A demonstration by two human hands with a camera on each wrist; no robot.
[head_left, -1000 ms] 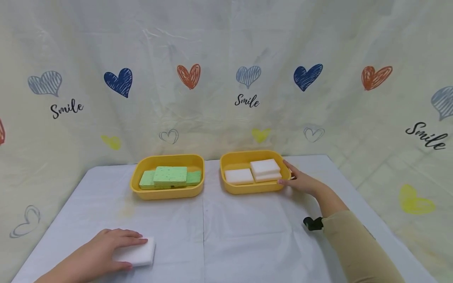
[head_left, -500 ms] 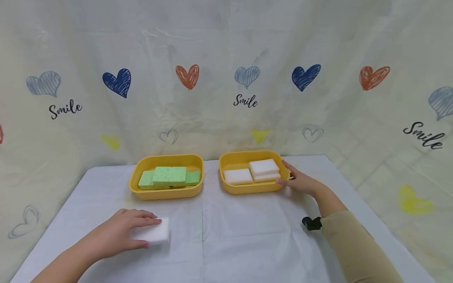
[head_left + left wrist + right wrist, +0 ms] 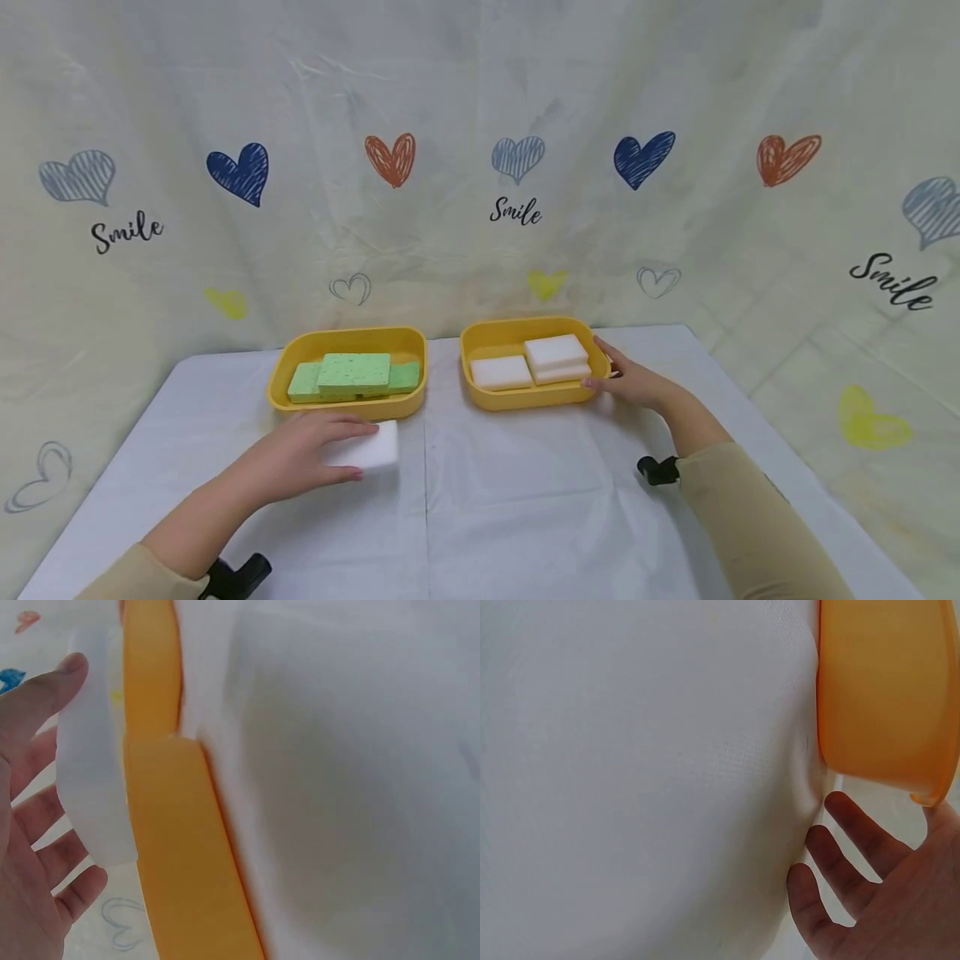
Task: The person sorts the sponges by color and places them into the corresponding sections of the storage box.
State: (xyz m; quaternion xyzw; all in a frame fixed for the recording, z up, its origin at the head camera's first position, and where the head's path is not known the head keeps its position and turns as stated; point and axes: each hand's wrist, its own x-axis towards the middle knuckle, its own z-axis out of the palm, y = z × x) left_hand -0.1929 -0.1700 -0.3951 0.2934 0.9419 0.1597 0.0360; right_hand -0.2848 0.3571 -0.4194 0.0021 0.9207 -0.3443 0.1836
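Observation:
My left hand (image 3: 303, 454) grips a white sponge (image 3: 381, 446) in front of the left yellow tray. In the left wrist view, the thumb lies along one side of that sponge (image 3: 90, 757) and the fingers along the other. Green speckled sponges (image 3: 356, 373) lie in the left tray (image 3: 405, 408), one on top of the others. My right hand (image 3: 637, 385) touches the right end of the right yellow tray (image 3: 525, 402). Its fingers spread loosely beside the tray wall (image 3: 885, 697) in the right wrist view. White sponges (image 3: 501, 373) lie in this tray, two of them stacked.
A white cloth (image 3: 525, 500) covers the table. Behind it hangs a pale curtain (image 3: 450, 242) printed with hearts and the word "Smile". A black wrist device (image 3: 238, 577) shows at the left sleeve, and a second black device (image 3: 657, 470) at the right sleeve.
My left hand has carried the white sponge forward and to the right, from the front left of the table to just before the left tray. The right hand stays at its tray.

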